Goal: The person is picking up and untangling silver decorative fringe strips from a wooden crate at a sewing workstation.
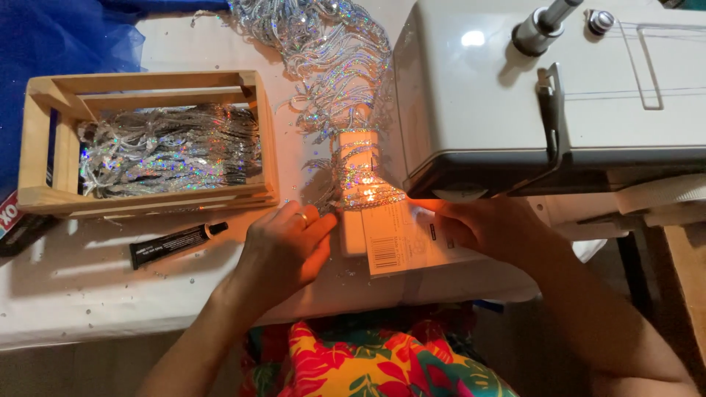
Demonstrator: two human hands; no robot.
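A strip of silver sequin fringe (358, 176) runs under the head of a white sewing machine (515, 81), lit by its warm lamp. My left hand (283, 250) rests flat on the table, fingertips pressing the left edge of the fringe strip. My right hand (482, 224) lies under the machine head, fingers on the right side of the strip by the needle area. A white paper sheet (401, 246) with a barcode sits beneath the fringe. More fringe (323, 44) trails back across the table.
A wooden crate (44, 147) holding silver fringe stands at the left. A black glue tube (173, 242) lies in front of it. Blue tulle (59, 37) fills the far-left corner. The white table's front edge (110, 323) runs close to my floral-clad lap.
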